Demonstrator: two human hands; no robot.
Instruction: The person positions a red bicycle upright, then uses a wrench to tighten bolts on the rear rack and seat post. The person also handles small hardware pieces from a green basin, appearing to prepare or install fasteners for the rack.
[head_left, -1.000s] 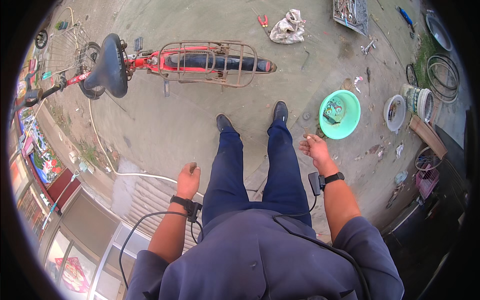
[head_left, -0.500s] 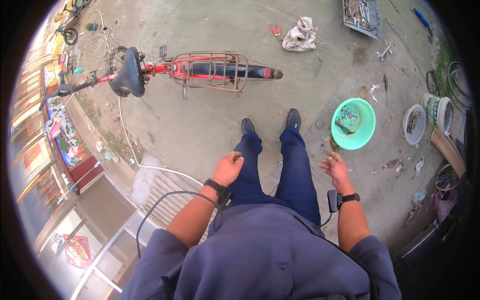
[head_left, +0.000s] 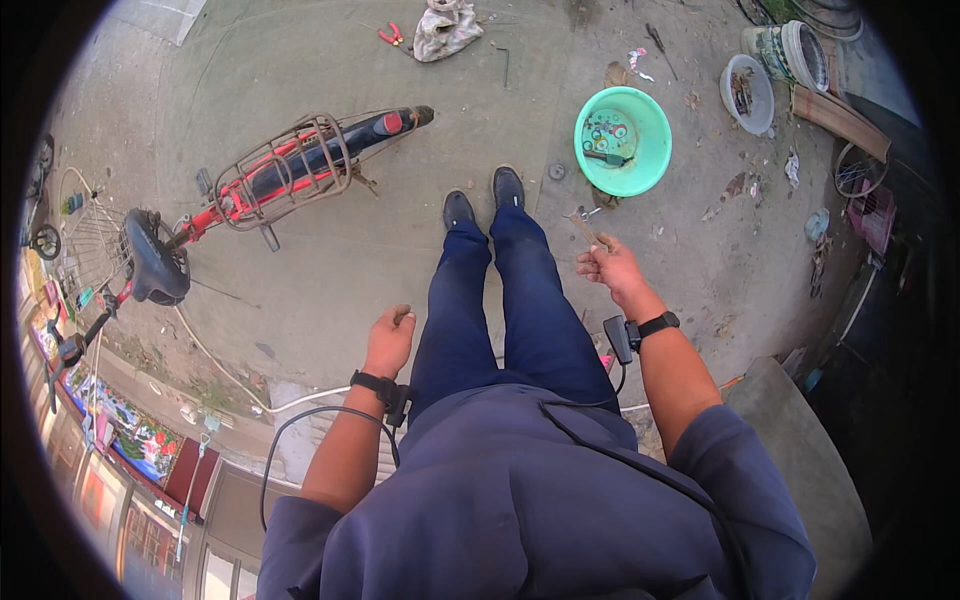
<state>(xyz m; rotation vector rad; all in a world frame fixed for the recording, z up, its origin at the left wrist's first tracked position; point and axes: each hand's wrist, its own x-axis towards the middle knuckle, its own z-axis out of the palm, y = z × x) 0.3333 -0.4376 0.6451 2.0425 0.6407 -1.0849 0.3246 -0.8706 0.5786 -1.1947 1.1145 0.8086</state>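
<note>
My right hand (head_left: 613, 268) is closed on a wrench (head_left: 582, 230), which points away from me toward the green basin (head_left: 656, 140) on the ground. In the basin lie a dark-handled tool and several small round parts. Beside my left thigh hangs my left hand (head_left: 390, 342), its fingers loosely curled and nothing visible in them. The red bicycle (head_left: 205, 220) is at my left, apart from both hands, with its rear rack and black mudguard toward my feet.
Beyond my shoes lie red-handled pliers (head_left: 391, 35), a dirty cloth bag (head_left: 446, 30), a hex key (head_left: 505, 66) and a screwdriver (head_left: 660, 50). A whitish bowl (head_left: 748, 95), a bucket (head_left: 800, 55) and a wheel (head_left: 860, 170) are at the right. A pale hose (head_left: 225, 375) crosses the ground at left.
My view has turned rightward; the bicycle now sits lower and farther left, and the basin is nearer the middle. The metal tool tray has left the view. The wrench stays in my right hand.
</note>
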